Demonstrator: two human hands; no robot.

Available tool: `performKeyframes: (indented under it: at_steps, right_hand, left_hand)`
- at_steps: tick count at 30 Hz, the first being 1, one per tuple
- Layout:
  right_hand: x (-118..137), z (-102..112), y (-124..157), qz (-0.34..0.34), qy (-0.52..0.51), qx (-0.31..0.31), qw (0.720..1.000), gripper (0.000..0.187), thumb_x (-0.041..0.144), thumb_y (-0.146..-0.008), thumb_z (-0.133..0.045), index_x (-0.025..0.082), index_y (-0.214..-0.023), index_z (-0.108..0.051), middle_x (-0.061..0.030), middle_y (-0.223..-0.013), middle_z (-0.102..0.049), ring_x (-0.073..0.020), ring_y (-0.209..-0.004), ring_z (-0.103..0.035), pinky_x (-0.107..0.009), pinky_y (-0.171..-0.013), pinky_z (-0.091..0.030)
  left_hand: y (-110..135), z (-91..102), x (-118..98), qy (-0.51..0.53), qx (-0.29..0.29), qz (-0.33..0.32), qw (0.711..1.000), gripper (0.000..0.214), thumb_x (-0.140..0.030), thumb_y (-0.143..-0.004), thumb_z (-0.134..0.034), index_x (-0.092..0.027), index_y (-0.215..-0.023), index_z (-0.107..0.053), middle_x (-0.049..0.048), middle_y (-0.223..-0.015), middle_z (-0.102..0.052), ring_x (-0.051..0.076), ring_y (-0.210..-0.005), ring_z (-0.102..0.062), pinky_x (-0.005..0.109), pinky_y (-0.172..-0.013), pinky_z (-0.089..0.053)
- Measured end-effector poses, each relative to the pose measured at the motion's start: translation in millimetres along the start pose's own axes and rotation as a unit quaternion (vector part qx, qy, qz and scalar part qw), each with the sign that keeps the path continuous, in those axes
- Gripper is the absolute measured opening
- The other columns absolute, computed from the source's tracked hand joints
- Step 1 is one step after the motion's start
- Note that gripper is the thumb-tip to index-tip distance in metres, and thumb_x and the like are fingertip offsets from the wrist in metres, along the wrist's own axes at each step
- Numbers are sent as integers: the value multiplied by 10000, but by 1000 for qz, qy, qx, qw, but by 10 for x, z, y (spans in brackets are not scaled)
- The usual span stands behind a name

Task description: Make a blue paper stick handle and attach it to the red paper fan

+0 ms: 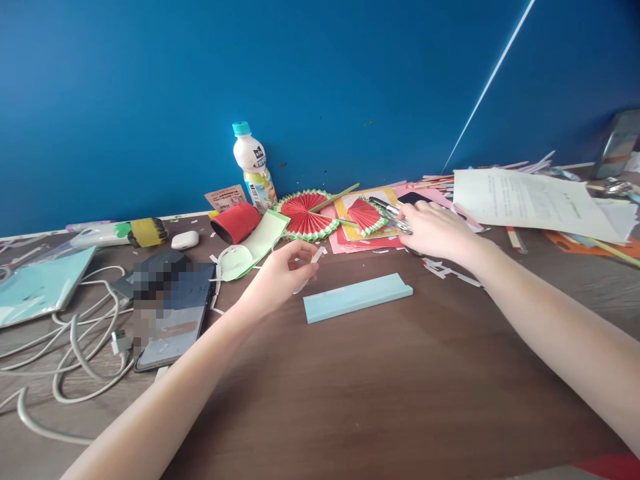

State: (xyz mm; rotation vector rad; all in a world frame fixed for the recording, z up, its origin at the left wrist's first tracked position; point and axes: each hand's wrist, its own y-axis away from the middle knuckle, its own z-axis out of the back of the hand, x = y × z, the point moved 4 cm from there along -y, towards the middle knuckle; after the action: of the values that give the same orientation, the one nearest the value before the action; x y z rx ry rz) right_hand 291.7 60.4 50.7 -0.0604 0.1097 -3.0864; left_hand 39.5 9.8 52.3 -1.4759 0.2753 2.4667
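Note:
My left hand hovers over the brown table, fingers pinched on a small white paper strip. Just right of it lies a folded light-blue paper. My right hand reaches further back and is closed on metal scissors, whose blades point left over a stack of coloured paper. A small red-and-green pleated watermelon fan lies on that stack, and a larger one sits to its left.
A drink bottle stands at the blue wall. A red paper roll, a phone, white cables and an earbud case lie left. White printed sheets lie right. Paper scraps dot the table.

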Motion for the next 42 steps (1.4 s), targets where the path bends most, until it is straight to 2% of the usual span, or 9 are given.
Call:
performKeyframes:
  at_steps: [4,9,14,18,24,26,30,36,42]
  right_hand:
    - [-270,-83,-89,-37,41,79,995,441,360,-671,-549,172,-1066,-498,-154,-1009,-578,-300,-925,-530,-357,-668,-380]
    - [-338,-202,-124,-67,49,192,978,462,326,-673,-535,187,-1109,-469,-107,-925,-599,-216,-676,-566,-307,-533,-361]
    - [-335,-183,-119,-64,53,190,978,461,242,-665,-508,184,-1122,-483,-110,-901,-602,-221,-662,-565,-303,-513,-360]
    - [-373,-137,-121,-62,31,176,982,417,239,-672,-482,175,-1081,-530,-99,-828,-609,-226,-677,-567,-300,-521,-365]
    - [-191,44,-84,-11,-125,63,990,484,280,-686,-488,221,-1167,-470,-45,-866,-626,-180,-632,-565,-289,-552,-385]
    - [-21,100,-18,45,-206,69,975,492,298,-686,-517,233,-1171,-460,-44,-913,-621,-182,-707,-574,-287,-604,-410]
    - [269,100,134,162,-313,205,913,426,420,-737,-524,244,-1124,-497,-38,-894,-629,-203,-808,-581,-322,-697,-426]
    - [280,42,179,226,-328,268,877,423,470,-686,-617,283,-1063,-572,-36,-1114,-587,-232,-1013,-545,-344,-809,-438]
    - [313,50,220,247,-355,310,846,374,430,-734,-598,273,-1071,-554,-44,-1202,-542,-234,-1119,-503,-363,-906,-420]
  left_hand:
    - [-5,33,0,10,-45,7,999,212,-338,-710,-577,-203,-872,-591,9,-856,-508,104,-646,-545,218,-507,-415]
    - [-19,98,18,29,-109,-24,993,178,-322,-685,-616,-193,-807,-621,18,-907,-481,100,-661,-548,227,-519,-443]
    - [-22,115,42,73,-101,9,992,209,-316,-706,-609,-193,-874,-606,-6,-739,-555,94,-593,-527,209,-504,-406]
    - [-18,103,26,134,-70,13,988,214,-268,-712,-593,-186,-910,-607,8,-852,-600,122,-729,-565,237,-624,-457]
    - [-28,95,41,178,-59,9,982,289,-257,-677,-621,-186,-956,-604,29,-927,-587,168,-823,-570,299,-675,-493]
    - [-36,98,57,187,-62,10,980,281,-256,-672,-627,-189,-944,-605,20,-898,-573,159,-810,-565,294,-673,-492]
    - [-46,120,82,196,-84,11,977,291,-258,-653,-644,-208,-937,-612,4,-936,-535,135,-785,-561,284,-681,-488]
    - [-38,131,73,169,-86,23,982,380,-274,-652,-639,-221,-1027,-603,30,-1049,-521,139,-776,-577,293,-674,-490]
    - [-37,100,62,160,-68,12,985,449,-234,-634,-664,-274,-1070,-566,21,-1093,-498,143,-778,-610,375,-814,-480]
